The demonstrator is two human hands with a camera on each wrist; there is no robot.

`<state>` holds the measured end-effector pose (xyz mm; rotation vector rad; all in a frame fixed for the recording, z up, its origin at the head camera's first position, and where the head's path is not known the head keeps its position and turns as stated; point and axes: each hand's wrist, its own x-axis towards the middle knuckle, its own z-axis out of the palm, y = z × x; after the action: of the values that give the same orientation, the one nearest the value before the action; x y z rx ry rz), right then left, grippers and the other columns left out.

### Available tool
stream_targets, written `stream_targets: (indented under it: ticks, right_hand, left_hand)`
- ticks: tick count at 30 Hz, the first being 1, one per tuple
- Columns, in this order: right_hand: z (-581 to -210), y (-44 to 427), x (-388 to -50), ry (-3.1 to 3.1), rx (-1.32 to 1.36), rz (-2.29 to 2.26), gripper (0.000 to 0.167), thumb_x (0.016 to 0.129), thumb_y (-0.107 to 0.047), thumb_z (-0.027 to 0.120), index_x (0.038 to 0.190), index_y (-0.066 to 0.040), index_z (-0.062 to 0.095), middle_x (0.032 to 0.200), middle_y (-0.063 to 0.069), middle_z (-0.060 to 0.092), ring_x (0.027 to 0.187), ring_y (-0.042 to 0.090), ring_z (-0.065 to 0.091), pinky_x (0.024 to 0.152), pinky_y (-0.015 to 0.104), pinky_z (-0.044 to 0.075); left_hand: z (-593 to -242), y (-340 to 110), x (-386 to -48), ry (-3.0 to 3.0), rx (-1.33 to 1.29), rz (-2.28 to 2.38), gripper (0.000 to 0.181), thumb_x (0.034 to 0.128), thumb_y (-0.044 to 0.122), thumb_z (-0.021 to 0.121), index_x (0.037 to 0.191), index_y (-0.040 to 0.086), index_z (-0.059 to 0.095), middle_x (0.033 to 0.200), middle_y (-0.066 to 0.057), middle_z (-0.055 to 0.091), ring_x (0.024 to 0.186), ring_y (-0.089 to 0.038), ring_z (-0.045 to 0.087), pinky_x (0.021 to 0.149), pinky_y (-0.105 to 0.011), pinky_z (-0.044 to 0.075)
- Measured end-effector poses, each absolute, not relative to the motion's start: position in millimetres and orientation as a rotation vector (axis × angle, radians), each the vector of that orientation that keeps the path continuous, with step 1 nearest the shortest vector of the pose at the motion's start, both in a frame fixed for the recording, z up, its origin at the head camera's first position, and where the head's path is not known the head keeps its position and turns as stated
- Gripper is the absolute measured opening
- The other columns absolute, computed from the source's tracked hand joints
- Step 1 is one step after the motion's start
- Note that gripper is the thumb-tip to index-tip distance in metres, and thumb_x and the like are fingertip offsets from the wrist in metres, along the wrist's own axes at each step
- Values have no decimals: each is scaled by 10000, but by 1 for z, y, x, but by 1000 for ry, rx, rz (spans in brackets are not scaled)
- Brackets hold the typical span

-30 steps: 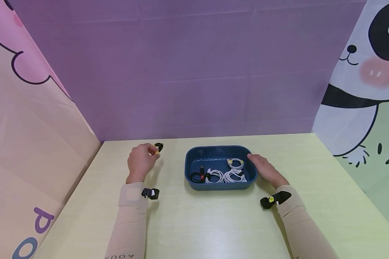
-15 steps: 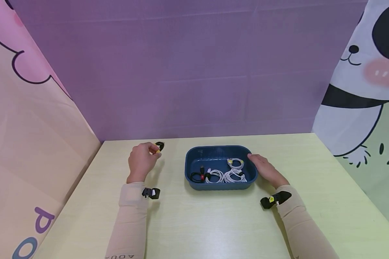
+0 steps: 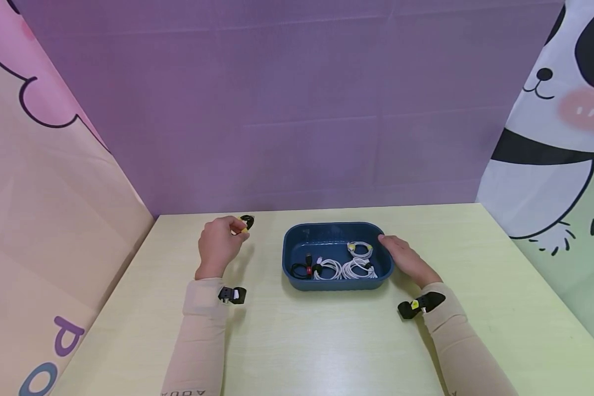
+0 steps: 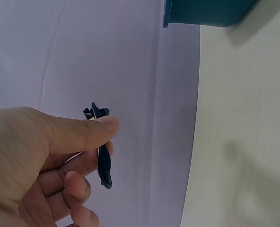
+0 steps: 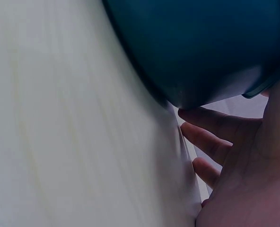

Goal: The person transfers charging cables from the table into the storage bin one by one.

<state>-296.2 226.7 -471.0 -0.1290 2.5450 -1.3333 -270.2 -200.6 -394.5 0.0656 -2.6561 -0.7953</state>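
Note:
My left hand (image 3: 219,245) pinches a coiled black cable (image 3: 249,221) with a bit of yellow on it, raised above the far left of the table. In the left wrist view the cable's coil (image 4: 105,171) hangs between thumb and index finger, the other fingers loosely bent. A dark blue plastic bin (image 3: 334,285) stands to the right of that hand. My right hand (image 3: 406,259) holds the bin's right end, thumb at the rim and fingers along the outer wall. Inside the bin lie a black cable (image 3: 299,271) with a red tie and several white coiled cables (image 3: 358,269).
A pale wooden table (image 3: 297,341) lies beneath everything. Behind its far edge stands a purple backdrop (image 3: 297,110). Printed panels with cartoon figures close off the left and right sides.
My left hand has drifted slightly right and a little upward with the black cable between its fingers. The right hand and the bin have stayed in place.

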Motion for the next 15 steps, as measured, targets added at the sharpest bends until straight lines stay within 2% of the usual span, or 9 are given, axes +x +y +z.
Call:
stream_targets:
  ticks: [15]
  right_hand:
    - [-470, 227, -296, 2539, -116, -1326, 875, 1031, -697, 255, 1603, -36, 265, 1679, 220, 216, 1570, 449, 141, 1219, 687, 132]
  left_hand:
    - [-392, -196, -271, -2676, 51, -795, 130, 860, 147, 803, 978, 104, 773, 922, -92, 784, 844, -299, 713, 630, -378, 453]
